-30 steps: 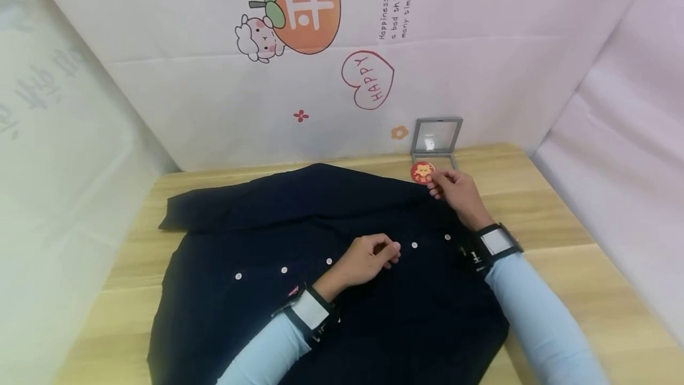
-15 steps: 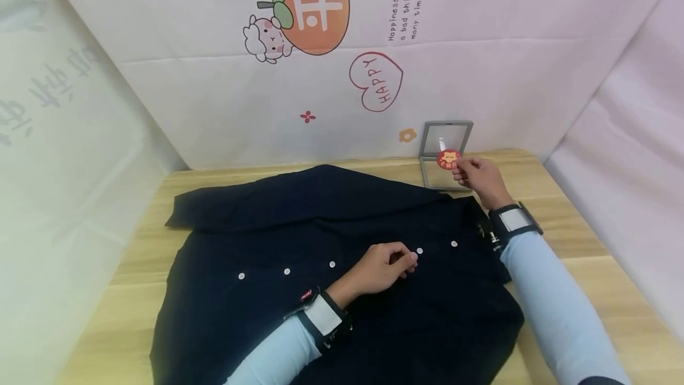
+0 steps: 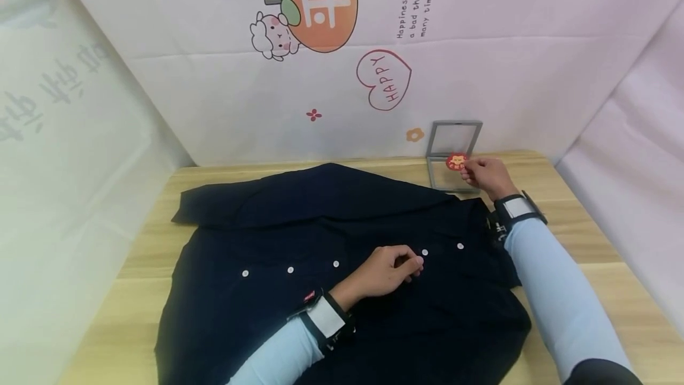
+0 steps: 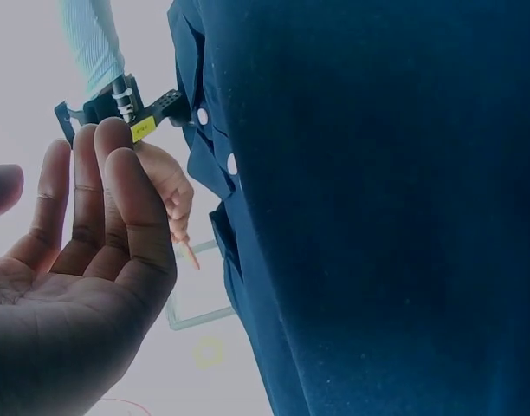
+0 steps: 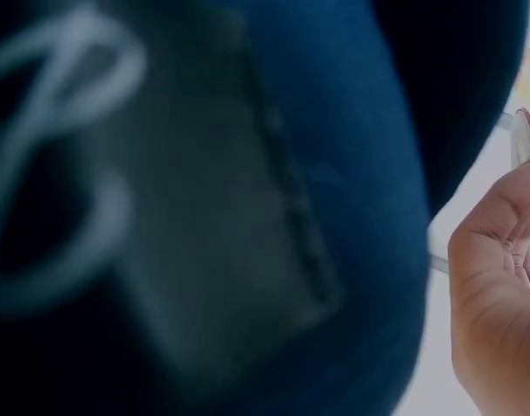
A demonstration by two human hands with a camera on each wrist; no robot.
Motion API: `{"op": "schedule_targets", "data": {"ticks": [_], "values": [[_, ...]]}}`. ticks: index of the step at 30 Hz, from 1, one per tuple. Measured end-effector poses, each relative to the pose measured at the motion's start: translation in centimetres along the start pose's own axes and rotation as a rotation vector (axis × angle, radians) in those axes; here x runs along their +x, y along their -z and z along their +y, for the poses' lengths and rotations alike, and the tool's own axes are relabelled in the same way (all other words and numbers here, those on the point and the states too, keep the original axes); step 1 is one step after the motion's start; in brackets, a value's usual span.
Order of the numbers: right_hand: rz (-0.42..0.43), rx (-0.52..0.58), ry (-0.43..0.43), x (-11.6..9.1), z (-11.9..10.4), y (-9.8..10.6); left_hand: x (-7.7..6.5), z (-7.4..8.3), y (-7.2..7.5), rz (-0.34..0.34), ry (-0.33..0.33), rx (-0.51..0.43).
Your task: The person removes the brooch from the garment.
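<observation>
At the back right, my right hand point(image 3: 488, 177) pinches the edge of a round red badge point(image 3: 455, 161) with a yellow cartoon figure. The badge is held over the lower half of an open grey-framed clear case point(image 3: 430, 174), whose other half stands up against the backdrop. Whether badge and case touch, I cannot tell. Over the dark navy shirt point(image 3: 256, 308), with its row of white buttons, my left hand point(image 3: 385, 271) has loosely bent fingers. Nothing lies in its palm in the left wrist view, where the fingers point(image 4: 87, 199) are apart from the thumb.
The shirt covers much of the wooden table point(image 3: 582, 290), one sleeve point(image 3: 214, 202) stretching to the left. Printed white cloth point(image 3: 224, 111) hangs behind, and more white cloth hangs at both sides. Dark cloth and a blurred strap part point(image 5: 187, 199) fill most of the right wrist view.
My right hand has carried the badge from the shirt's upper edge, right and back, over the case. The left hand stays above the shirt. The head view has shifted slightly.
</observation>
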State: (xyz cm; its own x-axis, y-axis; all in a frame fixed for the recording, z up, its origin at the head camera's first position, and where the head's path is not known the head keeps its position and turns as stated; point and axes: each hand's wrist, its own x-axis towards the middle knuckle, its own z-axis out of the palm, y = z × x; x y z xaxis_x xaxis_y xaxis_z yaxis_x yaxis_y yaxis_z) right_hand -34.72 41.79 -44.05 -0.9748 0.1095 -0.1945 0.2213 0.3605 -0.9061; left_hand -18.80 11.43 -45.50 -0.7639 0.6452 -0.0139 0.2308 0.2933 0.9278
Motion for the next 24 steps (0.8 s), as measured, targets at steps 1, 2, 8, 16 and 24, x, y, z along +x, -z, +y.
{"op": "schedule_targets", "data": {"ticks": [1,2,8,16,24], "values": [[-0.006,-0.001,-0.009,0.2,0.1,0.0,0.0,0.0,0.0,0.000,0.001,-0.001],[-0.015,-0.001,-0.015,0.4,0.2,0.0,0.0,-0.1,0.0,-0.001,0.003,-0.001],[-0.107,0.039,-0.055,1.2,0.5,0.1,-0.1,-0.3,0.1,-0.012,0.004,0.018],[-0.186,0.003,-0.117,1.5,1.4,0.6,-0.2,-0.3,0.1,-0.032,0.007,0.015],[-0.174,-0.054,-0.116,1.7,1.7,0.5,-0.1,-0.5,0.2,-0.038,0.007,0.011]]}}
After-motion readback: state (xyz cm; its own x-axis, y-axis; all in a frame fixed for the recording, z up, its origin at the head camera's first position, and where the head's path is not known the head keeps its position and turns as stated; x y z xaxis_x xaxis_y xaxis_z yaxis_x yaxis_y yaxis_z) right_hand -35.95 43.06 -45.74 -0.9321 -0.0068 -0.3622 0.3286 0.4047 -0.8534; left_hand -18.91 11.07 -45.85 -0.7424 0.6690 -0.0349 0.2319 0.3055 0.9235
